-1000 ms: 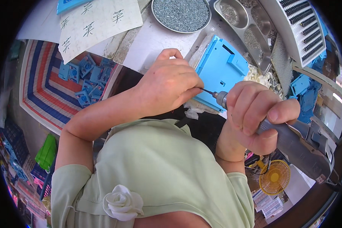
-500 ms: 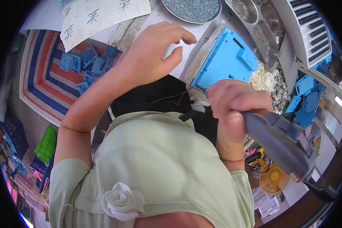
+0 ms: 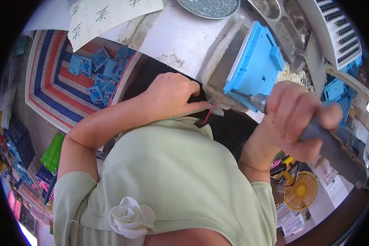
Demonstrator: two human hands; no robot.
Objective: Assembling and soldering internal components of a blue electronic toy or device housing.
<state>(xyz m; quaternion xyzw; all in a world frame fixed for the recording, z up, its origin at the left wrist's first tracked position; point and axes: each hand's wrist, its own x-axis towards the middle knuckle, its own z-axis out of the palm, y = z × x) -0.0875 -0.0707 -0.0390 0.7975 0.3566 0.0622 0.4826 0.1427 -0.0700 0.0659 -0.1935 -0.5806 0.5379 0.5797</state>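
Observation:
My right hand (image 3: 297, 119) is wrapped round a dark electric screwdriver (image 3: 336, 153). The screwdriver's thin bit points left to the near edge of a light-blue plastic casing (image 3: 254, 67); whether the tip touches a screw cannot be made out. Tilted, the casing rests on a clear plastic-wrapped block (image 3: 223, 57) at the table's edge. From its near corner hang a red wire (image 3: 209, 113) and a thin green wire (image 3: 184, 113). Beside these wires is my left hand (image 3: 174, 93), its thumb stretched out, the index finger bent and apart from it, the other fingers hidden.
A round tray of small screws (image 3: 209, 9) and a metal compartment tray (image 3: 285, 30) stand at the back. Black parts fill a white rack (image 3: 340, 33) at right. Blue casings lie on a striped sheet (image 3: 49, 78) at left. A yellow fan (image 3: 300, 190) stands lower right.
My left hand has come down toward the wires. The screwdriver has swung round so that its bit meets the casing's near edge, and the casing is tilted more steeply.

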